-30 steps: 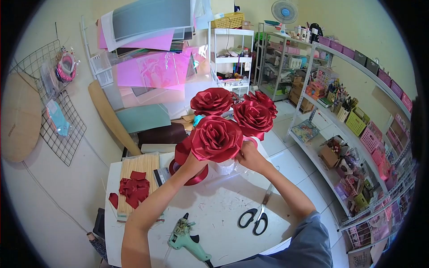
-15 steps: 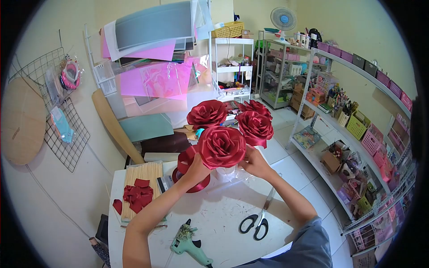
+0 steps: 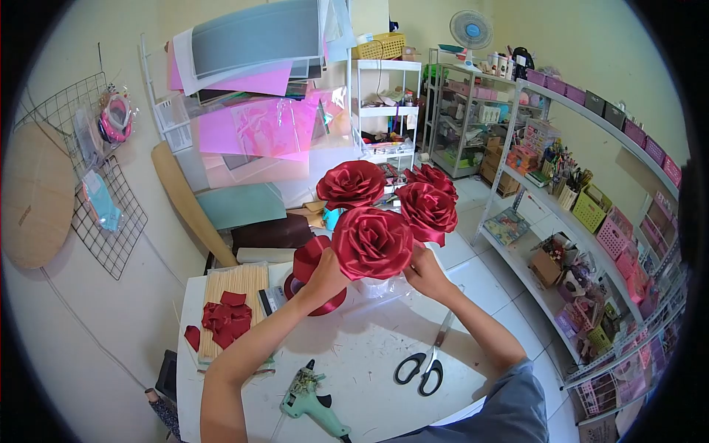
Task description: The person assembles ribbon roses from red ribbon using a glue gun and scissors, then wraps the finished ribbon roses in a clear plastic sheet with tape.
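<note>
A large red satin ribbon rose point(image 3: 373, 244) faces up between my hands, in front of several similar roses point(image 3: 427, 209) standing in a white container point(image 3: 374, 288). My left hand point(image 3: 329, 279) grips the rose's left edge, its fingertips partly hidden by petals. On the opposite edge, my right hand point(image 3: 428, 275) pinches the outer petals with thumb and fingers. A roll of red ribbon point(image 3: 325, 303) stands beside my left wrist. Nearer me lie a green glue gun point(image 3: 314, 404) and black-handled scissors point(image 3: 421, 371), neither touched by my hands.
At the left of the white table point(image 3: 347, 362), cut red ribbon pieces point(image 3: 226, 319) lie on a bundle of wooden sticks point(image 3: 244, 280). Sheets of wrapping paper point(image 3: 258, 133) hang behind. Metal shelves point(image 3: 546, 188) with baskets and supplies run along the right.
The front rose has shifted slightly right and tilted a little, and the roses behind have moved right with it. Both hands keep their places at its edges.
</note>
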`<state>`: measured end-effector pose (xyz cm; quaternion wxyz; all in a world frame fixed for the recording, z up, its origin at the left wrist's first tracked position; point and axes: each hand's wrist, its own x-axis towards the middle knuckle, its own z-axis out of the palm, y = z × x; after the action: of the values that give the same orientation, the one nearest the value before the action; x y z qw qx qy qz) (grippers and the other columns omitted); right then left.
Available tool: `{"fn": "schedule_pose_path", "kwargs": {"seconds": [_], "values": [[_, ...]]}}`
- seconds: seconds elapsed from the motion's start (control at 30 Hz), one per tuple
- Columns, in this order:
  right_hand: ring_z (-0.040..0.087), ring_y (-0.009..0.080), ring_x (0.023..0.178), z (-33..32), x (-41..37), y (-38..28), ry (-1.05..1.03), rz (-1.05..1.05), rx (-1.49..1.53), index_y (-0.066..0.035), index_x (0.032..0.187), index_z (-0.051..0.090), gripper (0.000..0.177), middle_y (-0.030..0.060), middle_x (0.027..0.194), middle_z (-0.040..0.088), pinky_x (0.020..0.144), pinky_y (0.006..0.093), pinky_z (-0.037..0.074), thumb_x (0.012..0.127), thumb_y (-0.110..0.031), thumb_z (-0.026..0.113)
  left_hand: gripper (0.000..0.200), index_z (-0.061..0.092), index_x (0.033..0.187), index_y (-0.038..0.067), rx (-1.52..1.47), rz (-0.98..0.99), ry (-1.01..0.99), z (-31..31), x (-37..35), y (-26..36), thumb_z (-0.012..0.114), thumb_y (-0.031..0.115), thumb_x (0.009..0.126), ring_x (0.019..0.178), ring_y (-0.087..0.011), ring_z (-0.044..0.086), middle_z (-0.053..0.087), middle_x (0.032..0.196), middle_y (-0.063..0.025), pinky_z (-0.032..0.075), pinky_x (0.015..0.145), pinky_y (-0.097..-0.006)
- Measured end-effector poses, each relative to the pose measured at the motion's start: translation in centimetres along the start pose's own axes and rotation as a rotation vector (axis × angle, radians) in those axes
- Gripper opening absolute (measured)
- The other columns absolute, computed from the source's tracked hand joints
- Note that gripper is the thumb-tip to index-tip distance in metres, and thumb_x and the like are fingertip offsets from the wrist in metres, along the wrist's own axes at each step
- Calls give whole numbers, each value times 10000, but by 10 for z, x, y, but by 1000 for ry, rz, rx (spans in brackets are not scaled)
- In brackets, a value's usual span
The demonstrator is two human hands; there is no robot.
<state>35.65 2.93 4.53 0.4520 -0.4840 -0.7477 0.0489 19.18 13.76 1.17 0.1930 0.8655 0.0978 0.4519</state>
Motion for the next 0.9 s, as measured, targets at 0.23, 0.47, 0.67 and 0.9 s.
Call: {"fn": "schedule_pose_path", "kwargs": {"seconds": [0.23,0.47,0.67,0.9], "values": [[567,187,559,12,4,2,-7,123,194,43,896,473,142,119,672,548,522,265,448,775,35,399,449,394,964,-36,-96,-290,-133,6,-10,21,637,101,613,927,-288,487,487,996,-195,374,809,-337],[554,146,685,16,-6,16,-74,158,256,39,996,465,202,114,801,528,567,238,454,811,4,390,737,210,1066,-101,-79,-401,-156,17,-10,21,710,151,586,974,-301,480,476,1003,-244,378,840,-322],[573,195,608,19,-14,20,18,150,154,52,850,514,128,134,746,572,535,279,449,754,-27,486,734,180,1079,-83,-151,-411,-170,17,-8,19,694,113,594,915,-313,509,493,968,-242,419,752,-324],[552,138,616,-1,-32,13,379,330,243,35,926,399,223,105,699,546,526,245,454,726,15,496,584,310,987,-58,-87,-346,-107,20,-13,8,695,118,584,810,-343,536,523,882,-216,430,683,-350]]}}
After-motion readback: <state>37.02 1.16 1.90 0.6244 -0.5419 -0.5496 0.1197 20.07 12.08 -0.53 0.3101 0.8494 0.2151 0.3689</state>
